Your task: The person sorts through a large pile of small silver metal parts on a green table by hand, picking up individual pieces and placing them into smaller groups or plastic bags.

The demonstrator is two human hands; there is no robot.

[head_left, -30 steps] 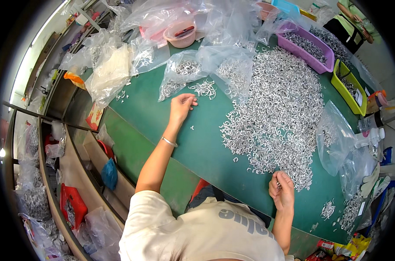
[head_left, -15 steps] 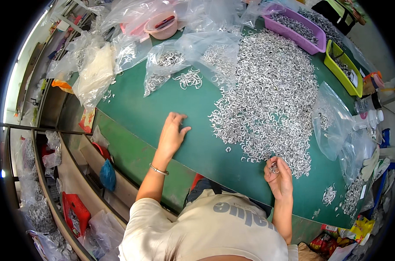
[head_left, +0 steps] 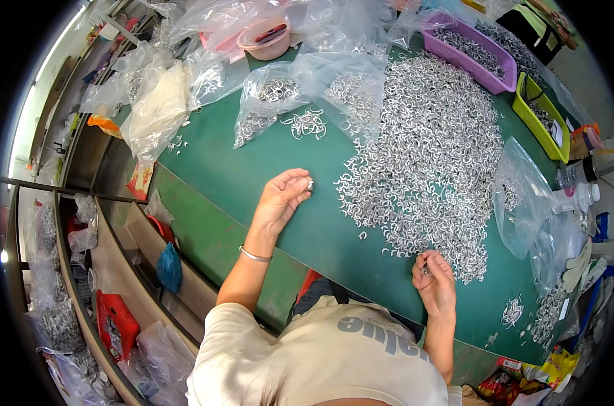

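A large heap of small, curved silver metal pieces (head_left: pixel 435 149) spreads over the green table (head_left: pixel 280 152). Left of the heap, above the table, my left hand (head_left: pixel 280 203) pinches one small silvery metal piece (head_left: pixel 311 183) between thumb and fingertips. My right hand (head_left: pixel 435 287) is at the heap's near edge, its fingers curled around curved metal pieces (head_left: pixel 426 269); how many it holds is hidden. A single loose piece (head_left: pixel 362 235) lies apart, between the hands.
Clear plastic bags (head_left: pixel 273 88) with similar pieces and a pink basin (head_left: pixel 266 46) stand at the back. Purple (head_left: pixel 466 59) and yellow-green (head_left: pixel 554 139) trays line the far right. Another bag (head_left: pixel 516 193) and small piles (head_left: pixel 513 311) lie right. Shelves (head_left: pixel 94 271) run along the left.
My left hand has closed from loosely parted fingers into a pinch, with a small silvery piece now at its fingertips. My right hand has stayed by the heap's near edge. The view has shifted slightly.
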